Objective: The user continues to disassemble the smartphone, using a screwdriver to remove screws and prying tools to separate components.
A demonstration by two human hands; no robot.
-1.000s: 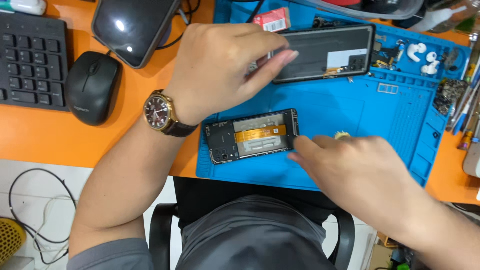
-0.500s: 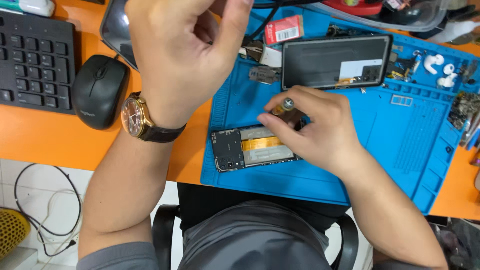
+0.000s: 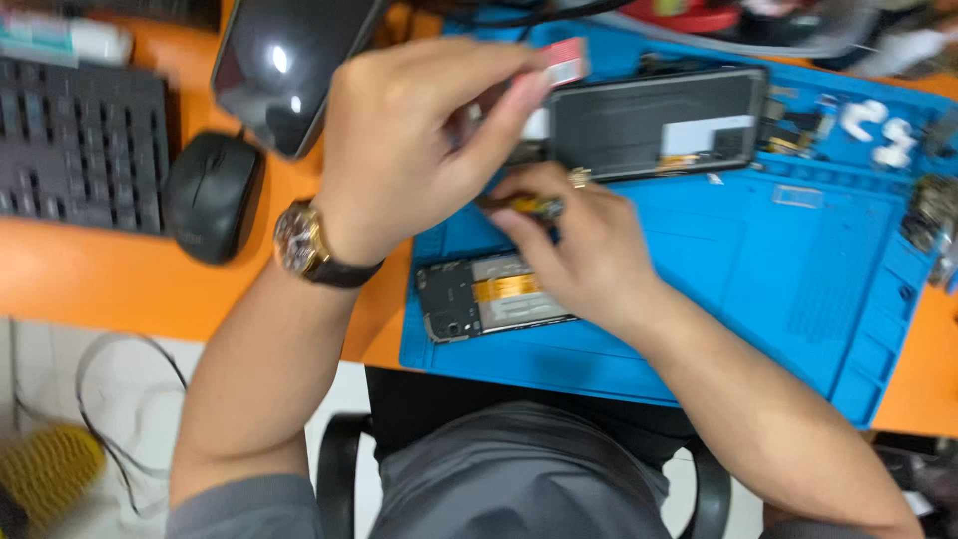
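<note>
left hand (image 3: 409, 150) raised, fingers loosely curled | right hand (image 3: 574, 245) fingers grip screwdriver (image 3: 524, 206) over opened phone (image 3: 489, 297)

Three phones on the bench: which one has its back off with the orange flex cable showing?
The opened phone nearest the person, on the blue mat under the right hand. The other two show only dark glass.
</note>
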